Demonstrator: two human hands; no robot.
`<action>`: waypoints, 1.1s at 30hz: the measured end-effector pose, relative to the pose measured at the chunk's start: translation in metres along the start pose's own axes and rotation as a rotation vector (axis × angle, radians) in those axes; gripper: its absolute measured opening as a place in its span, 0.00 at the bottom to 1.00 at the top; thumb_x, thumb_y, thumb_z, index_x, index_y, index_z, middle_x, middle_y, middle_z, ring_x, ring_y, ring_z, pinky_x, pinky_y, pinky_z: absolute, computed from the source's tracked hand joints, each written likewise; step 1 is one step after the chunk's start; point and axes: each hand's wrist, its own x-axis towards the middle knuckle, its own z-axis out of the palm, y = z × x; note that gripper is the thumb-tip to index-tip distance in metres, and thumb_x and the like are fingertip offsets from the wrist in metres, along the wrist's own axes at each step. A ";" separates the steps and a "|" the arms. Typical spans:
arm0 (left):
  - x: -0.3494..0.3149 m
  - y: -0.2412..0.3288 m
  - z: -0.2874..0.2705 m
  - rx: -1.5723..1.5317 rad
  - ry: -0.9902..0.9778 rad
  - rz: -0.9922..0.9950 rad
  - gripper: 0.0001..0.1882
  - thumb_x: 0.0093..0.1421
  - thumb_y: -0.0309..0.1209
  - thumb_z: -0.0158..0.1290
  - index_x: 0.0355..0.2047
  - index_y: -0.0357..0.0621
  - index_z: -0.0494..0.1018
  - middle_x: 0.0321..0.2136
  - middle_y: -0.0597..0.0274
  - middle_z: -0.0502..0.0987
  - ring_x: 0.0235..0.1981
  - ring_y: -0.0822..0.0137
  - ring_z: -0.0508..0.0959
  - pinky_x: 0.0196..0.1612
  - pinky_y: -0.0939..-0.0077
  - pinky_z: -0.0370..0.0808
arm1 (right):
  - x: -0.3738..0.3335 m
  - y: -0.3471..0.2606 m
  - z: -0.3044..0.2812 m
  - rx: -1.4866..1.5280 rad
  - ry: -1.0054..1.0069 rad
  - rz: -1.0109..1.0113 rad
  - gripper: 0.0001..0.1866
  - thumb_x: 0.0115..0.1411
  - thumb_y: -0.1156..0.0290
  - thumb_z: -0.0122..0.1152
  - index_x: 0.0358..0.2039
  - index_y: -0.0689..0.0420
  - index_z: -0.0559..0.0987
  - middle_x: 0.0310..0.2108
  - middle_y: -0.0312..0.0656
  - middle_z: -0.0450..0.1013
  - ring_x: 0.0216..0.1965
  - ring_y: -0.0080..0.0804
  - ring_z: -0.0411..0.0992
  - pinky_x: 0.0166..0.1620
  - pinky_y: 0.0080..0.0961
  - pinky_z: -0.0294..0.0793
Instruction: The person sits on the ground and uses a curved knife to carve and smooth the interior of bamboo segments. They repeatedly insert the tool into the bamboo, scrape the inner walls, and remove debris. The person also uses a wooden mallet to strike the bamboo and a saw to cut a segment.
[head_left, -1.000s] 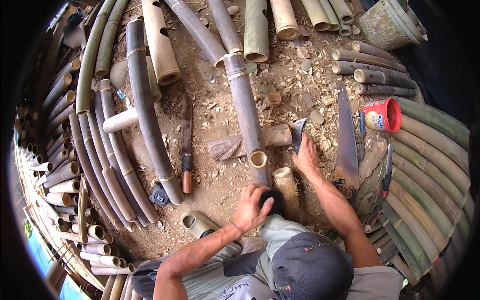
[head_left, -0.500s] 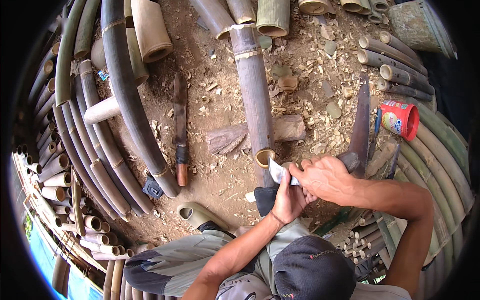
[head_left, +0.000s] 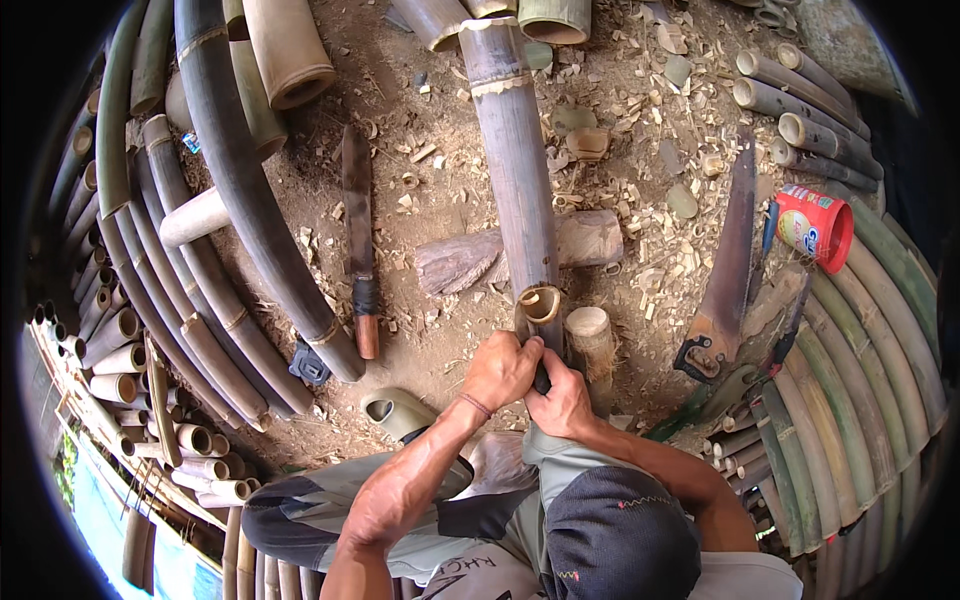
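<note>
Working low at 6 o'clock from the view's centre. Curling the fingers of the right hand (head_left: 562, 398) round a black-handled knife (head_left: 542, 378); folding the fingers of the left hand (head_left: 500, 372) in tightly on its 10 o'clock side, apparently pinching the same knife, though hiding the exact contact. Meeting just short of a round hole (head_left: 541, 303) in the side of a bamboo pole (head_left: 514, 170). Showing pale cut wood round the opening, so judging the cutting through as done; seemingly leaving the rim's trimming unfinished, while not showing clearly how smooth it is.

Facing the hole upward, toward the head. Hiding the pole's near end behind the hands at 6 o'clock, and pointing its long axis out to 12 with a slight lean toward 11. Passing, on the way, a pale-topped wooden stump (head_left: 592, 345) at 4 o'clock from the hole, then crossing over a weathered log (head_left: 455, 262). Ending in a pale, ragged edge at 12 o'clock. Leaving a machete (head_left: 358, 215) lying untouched at 10 o'clock and a handsaw (head_left: 722, 265) at 3.
</note>
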 end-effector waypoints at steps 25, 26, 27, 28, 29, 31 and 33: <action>-0.040 -0.005 0.041 -0.799 -0.380 0.269 0.41 0.63 0.60 0.50 0.61 0.36 0.60 0.50 0.52 0.74 0.52 0.63 0.74 0.55 0.65 0.71 | 0.055 -0.086 -0.113 -1.005 -0.568 -0.322 0.17 0.66 0.58 0.49 0.32 0.58 0.79 0.22 0.49 0.77 0.28 0.49 0.78 0.35 0.45 0.76; -0.050 -0.015 0.053 -0.587 -0.360 0.352 0.43 0.62 0.56 0.54 0.64 0.34 0.56 0.55 0.48 0.70 0.56 0.59 0.71 0.59 0.64 0.68 | 0.037 -0.068 -0.103 -0.754 -0.354 -0.278 0.19 0.67 0.57 0.48 0.32 0.59 0.78 0.21 0.48 0.76 0.28 0.50 0.77 0.36 0.45 0.76; -0.059 -0.023 0.062 -0.373 -0.336 0.438 0.47 0.61 0.53 0.58 0.67 0.32 0.51 0.59 0.45 0.66 0.61 0.56 0.68 0.62 0.64 0.65 | 0.021 -0.052 -0.091 -0.503 -0.137 -0.237 0.20 0.68 0.56 0.47 0.32 0.59 0.77 0.20 0.46 0.76 0.28 0.50 0.77 0.38 0.46 0.75; -0.069 -0.026 0.066 -0.393 -0.241 0.474 0.49 0.58 0.47 0.60 0.69 0.33 0.49 0.62 0.36 0.62 0.64 0.46 0.64 0.65 0.59 0.61 | 0.008 -0.051 -0.077 -0.194 -0.072 -0.074 0.21 0.69 0.55 0.45 0.36 0.60 0.77 0.22 0.45 0.78 0.31 0.48 0.78 0.39 0.44 0.76; -0.076 -0.031 0.069 -0.564 -0.220 0.351 0.45 0.55 0.39 0.60 0.67 0.35 0.52 0.61 0.34 0.63 0.63 0.45 0.65 0.63 0.59 0.63 | 0.000 -0.049 -0.064 -0.057 -0.050 -0.040 0.22 0.70 0.55 0.45 0.37 0.62 0.77 0.26 0.45 0.80 0.33 0.47 0.79 0.40 0.42 0.77; -0.080 -0.051 0.053 -0.238 -0.025 0.275 0.38 0.52 0.36 0.59 0.62 0.38 0.61 0.52 0.35 0.72 0.55 0.44 0.74 0.57 0.58 0.70 | 0.002 -0.028 -0.039 -0.030 -0.064 0.019 0.22 0.70 0.56 0.44 0.40 0.63 0.77 0.28 0.46 0.81 0.33 0.49 0.79 0.42 0.41 0.77; -0.086 -0.058 0.033 -0.085 0.074 0.037 0.30 0.49 0.35 0.62 0.52 0.37 0.70 0.31 0.53 0.79 0.31 0.60 0.78 0.42 0.64 0.76 | 0.023 -0.019 -0.015 -0.065 -0.334 0.193 0.21 0.70 0.57 0.44 0.39 0.62 0.79 0.26 0.49 0.80 0.33 0.46 0.80 0.43 0.40 0.78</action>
